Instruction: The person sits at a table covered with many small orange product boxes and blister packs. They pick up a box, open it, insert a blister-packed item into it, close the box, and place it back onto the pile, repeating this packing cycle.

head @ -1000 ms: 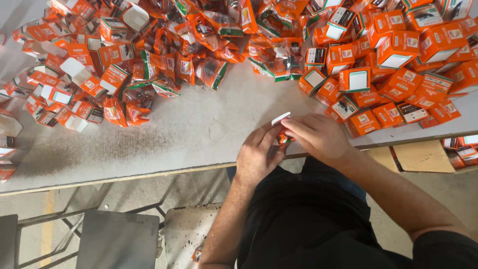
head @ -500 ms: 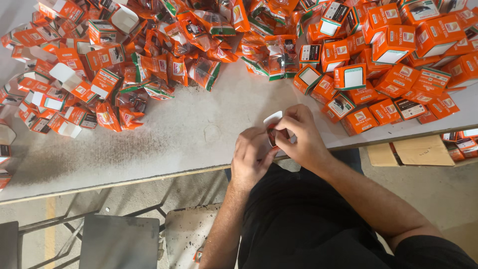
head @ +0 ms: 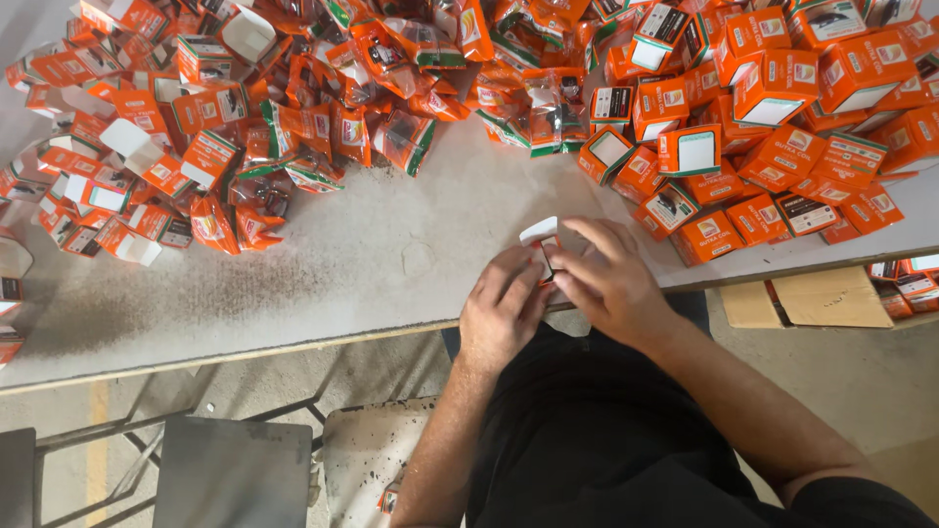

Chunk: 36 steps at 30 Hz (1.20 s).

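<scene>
The table (head: 372,264) is a pale grey, speckled worktop that spans the view; its near edge runs just in front of the person's body. A large heap of orange boxes (head: 782,117) covers the far and right parts of the table. Most of them are closed. Some on the left lie open or flattened, with white insides showing. Clear packets (head: 401,137) with orange and green print lie mixed into the middle of the heap.

A flat piece of cardboard (head: 831,298) lies on the floor below the right end of the table. A grey stool seat (head: 235,474) stands on the floor at lower left.

Both hands meet at the near edge of the table, touching each other. The right hand (head: 611,284) and the left hand (head: 504,313) are closed together around one small box (head: 540,235). Only the box's white flap and a sliver of orange show between the fingers.
</scene>
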{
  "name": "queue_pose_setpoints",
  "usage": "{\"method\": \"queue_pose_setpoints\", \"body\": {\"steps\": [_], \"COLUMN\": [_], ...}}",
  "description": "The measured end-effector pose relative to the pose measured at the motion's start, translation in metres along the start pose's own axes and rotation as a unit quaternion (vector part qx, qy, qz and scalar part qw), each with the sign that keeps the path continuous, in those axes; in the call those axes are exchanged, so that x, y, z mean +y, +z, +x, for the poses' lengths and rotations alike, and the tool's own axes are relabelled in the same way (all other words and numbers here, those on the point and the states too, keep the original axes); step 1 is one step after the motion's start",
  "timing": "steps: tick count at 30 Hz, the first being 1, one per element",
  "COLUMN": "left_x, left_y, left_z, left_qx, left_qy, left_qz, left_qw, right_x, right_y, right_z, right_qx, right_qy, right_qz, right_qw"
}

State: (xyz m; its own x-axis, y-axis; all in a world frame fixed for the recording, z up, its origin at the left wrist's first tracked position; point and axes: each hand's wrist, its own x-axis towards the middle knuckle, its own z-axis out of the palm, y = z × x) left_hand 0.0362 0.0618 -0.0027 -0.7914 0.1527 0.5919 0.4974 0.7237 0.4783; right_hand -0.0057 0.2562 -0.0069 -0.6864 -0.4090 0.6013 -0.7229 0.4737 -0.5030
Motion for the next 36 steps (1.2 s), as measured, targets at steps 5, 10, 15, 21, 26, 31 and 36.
{"method": "queue_pose_setpoints", "body": {"steps": [5,10,15,21,26,31,36], "left_x": [0.000,-0.005,-0.009,-0.006,-0.003,-0.002,-0.004], "left_y": [0.000,0.003,0.005,-0.004,-0.008,-0.005,-0.005], "left_z": [0.000,-0.004,-0.004,0.001,0.006,0.003,-0.002], "left_qx": [-0.030,-0.028,-0.036,-0.054,-0.031,-0.043,0.003], "left_qy": [-0.056,-0.055,-0.070,-0.035,0.032,0.000,0.093], "left_qz": [-0.072,-0.060,-0.093,-0.062,-0.042,-0.061,0.007], "left_qw": [0.995,0.996,0.993,0.996,0.998,0.997,0.996], "right_x": [0.014,0.018,0.010,0.016,0.018,0.018,0.009], "right_y": [0.005,-0.003,-0.006,-0.016,-0.012,-0.009,-0.013], "right_z": [0.003,0.004,0.007,0.012,0.009,0.010,0.007], "right_qx": [-0.081,-0.100,-0.089,-0.148,-0.102,-0.099,-0.097], "right_qy": [0.241,0.020,0.045,0.035,0.017,0.012,-0.051], "right_qz": [0.221,0.204,0.198,0.222,0.210,0.226,0.153], "right_qw": [0.942,0.974,0.975,0.963,0.972,0.969,0.982]}}
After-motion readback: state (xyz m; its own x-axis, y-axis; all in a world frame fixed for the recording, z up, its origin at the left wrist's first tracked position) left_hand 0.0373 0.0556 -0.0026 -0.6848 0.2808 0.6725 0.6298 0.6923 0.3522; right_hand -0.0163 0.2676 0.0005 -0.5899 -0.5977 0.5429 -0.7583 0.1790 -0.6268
